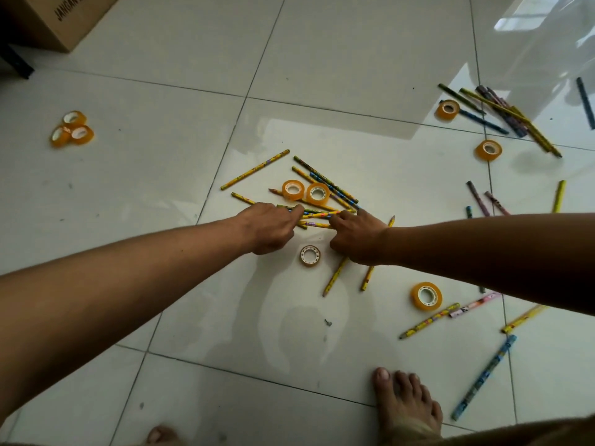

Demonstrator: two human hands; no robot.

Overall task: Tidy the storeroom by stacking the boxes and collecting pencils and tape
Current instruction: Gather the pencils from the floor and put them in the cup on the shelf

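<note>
Risk: the small bundle of yellow patterned wooden pencils [317, 215] is held only at its two ends, so one could slide out of the middle if either pinch loosens; the hard glossy white tiled floor [322, 59] would probably let it roll away.
Second risk: the pale clear-tape roll [310, 255] lies on the floor between the wrists, where a lowered wrist could knock it aside.
Left hand [269, 228]: fingers curled together, pinching the bundle's left end.
Right hand [357, 235]: fingers curled, gripping the right end; how tightly cannot be told.
Pencils: bundle at floor level, just beside two orange tape rolls [306, 191]; many more lie scattered to the right.
Tape: three orange rolls [72, 128] sit well apart at left.
Boxes: one brown cardboard box [61, 20] stands in the far left corner.
</note>
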